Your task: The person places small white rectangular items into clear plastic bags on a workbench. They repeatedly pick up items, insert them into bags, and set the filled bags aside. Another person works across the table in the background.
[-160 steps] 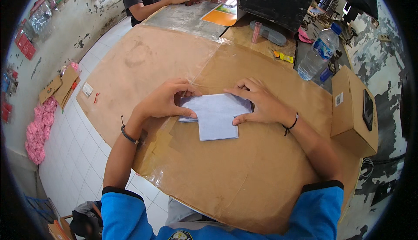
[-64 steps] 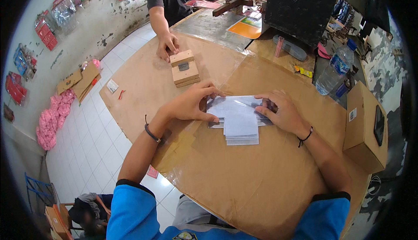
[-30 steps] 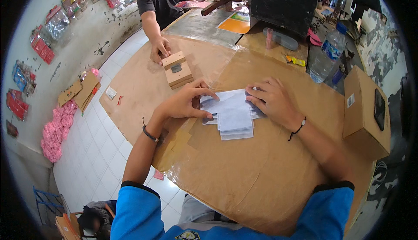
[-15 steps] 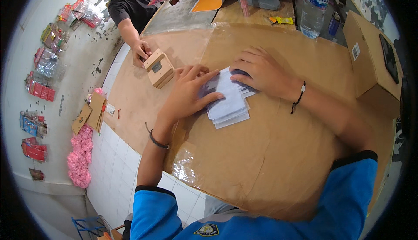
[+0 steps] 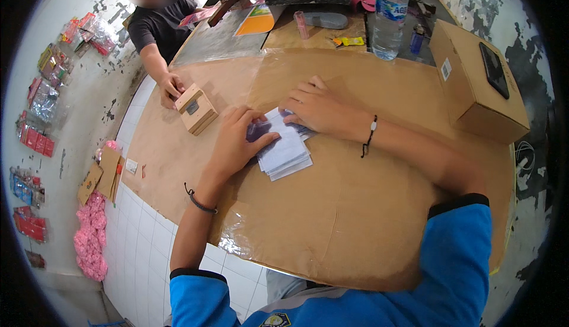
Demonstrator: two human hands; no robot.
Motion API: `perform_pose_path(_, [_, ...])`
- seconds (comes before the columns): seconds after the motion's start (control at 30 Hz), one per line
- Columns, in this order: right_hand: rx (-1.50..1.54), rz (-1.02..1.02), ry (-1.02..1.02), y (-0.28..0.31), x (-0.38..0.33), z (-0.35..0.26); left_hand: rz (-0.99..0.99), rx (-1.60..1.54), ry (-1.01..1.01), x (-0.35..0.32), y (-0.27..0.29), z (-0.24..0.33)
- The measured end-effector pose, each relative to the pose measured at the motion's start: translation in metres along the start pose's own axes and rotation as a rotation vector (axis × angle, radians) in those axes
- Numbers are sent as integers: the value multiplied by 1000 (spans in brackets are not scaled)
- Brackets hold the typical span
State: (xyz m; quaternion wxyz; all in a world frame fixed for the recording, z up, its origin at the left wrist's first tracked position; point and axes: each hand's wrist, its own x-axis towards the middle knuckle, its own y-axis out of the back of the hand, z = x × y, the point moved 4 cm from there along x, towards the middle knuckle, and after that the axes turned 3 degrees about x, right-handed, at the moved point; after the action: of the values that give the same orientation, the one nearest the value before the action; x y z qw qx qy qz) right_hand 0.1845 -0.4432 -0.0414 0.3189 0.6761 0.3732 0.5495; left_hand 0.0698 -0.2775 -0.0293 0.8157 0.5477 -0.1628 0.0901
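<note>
On the brown worktop [image 5: 367, 220], far left: co-worker's hand [image 5: 172, 91] beside a wooden block [image 5: 197, 112] with a grey patch; fingertips too small to tell whether it holds or merely touches.

Next, person's left hand [image 5: 237, 140]. Thumb flat on the top sheet, fingers bent over the far-left edge. Thumb and fingers stand apart; can't tell if the grip pinches or just presses.

Midway, between both hands: paper stack [image 5: 285, 155], pale, lying flat and askew, near edges fanned in uneven steps. Probably light, thin, bendy; loose sheets likely slide over one another and crease easily. Best hold, I'd judge: opposite side edges, light pressure, thumbs on top. Darker, shinier patch by the left fingers, perhaps clear film; unsure. Far part covered by both hands; sheet count and underside unreadable.

Right: person's right hand [image 5: 311, 109], fingers curled at the stack's far-right edge. Fingertips turned under, thumb hard to make out; state of this grip can't be told.
</note>
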Motion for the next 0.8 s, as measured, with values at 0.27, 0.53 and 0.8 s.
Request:
perform_pose_path(0.27, [170,155,132,4,-12,-7,-239,-253,-120,-12,22,-15])
perform_pose_path(0.53, [856,291,-305,28,2,-4,-261,-369,-109,-22,21,-33])
perform_pose_path(0.8, [698,-202,-240,35,124,-21,151,-1115,81,-45,75,-83])
